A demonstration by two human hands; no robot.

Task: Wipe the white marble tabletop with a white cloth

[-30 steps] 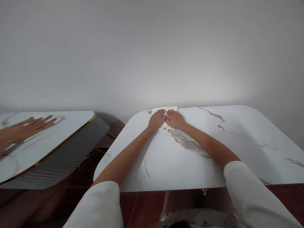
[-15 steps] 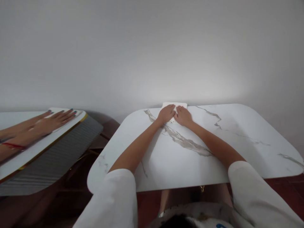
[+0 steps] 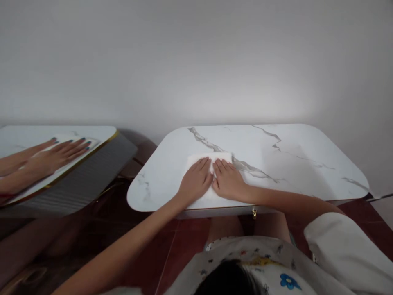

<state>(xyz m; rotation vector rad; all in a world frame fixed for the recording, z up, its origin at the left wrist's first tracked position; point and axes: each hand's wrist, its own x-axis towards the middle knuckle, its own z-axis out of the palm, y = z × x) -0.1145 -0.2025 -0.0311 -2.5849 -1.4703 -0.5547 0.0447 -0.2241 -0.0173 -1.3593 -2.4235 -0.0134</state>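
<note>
A folded white cloth (image 3: 210, 156) lies flat on a white marble-patterned table (image 3: 294, 164) with grey veins, left of the table's middle. My left hand (image 3: 197, 180) rests flat on the left part of the cloth, fingers stretched toward the wall. Beside it, my right hand (image 3: 229, 178) presses flat on the cloth's right part, its fingers angled toward the left hand. Both thumbs are close together at the middle. The cloth under my palms is hidden.
To the left stands a second table (image 3: 101, 133) with a gold edge, where another person's hands (image 3: 61, 155) lie flat on a white cloth (image 3: 95, 143). A grey wall (image 3: 196, 61) rises behind both tables. A small gold knob (image 3: 254, 213) sticks out below my table's front edge.
Both my hands and the cloth have moved from the table's far edge back toward me and slightly left. The other person's hands have shifted slightly left, and my view has shifted.
</note>
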